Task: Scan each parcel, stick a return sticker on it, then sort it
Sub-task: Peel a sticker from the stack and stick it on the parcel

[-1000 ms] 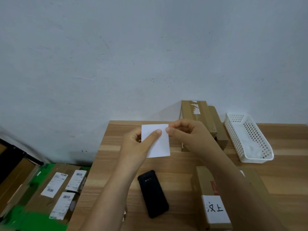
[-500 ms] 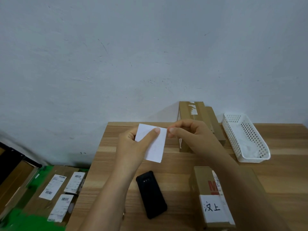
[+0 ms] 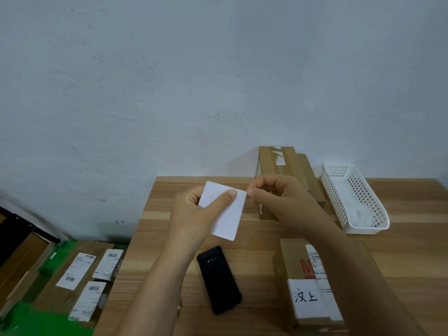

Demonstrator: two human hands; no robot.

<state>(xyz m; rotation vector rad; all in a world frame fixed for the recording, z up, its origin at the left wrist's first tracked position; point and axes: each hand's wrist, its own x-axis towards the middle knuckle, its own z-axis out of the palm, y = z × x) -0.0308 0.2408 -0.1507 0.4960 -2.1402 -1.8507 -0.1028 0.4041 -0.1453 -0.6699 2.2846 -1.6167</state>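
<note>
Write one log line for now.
left hand holds white sticker | right hand pinches its corner | parcel lies on table

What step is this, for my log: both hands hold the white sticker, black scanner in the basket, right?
No: head view shows the black scanner on the table, not in the basket. Left hand and right hand hold the white sticker.

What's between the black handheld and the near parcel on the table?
Nothing. In the head view, only bare table lies between the handheld and the parcel.
</note>
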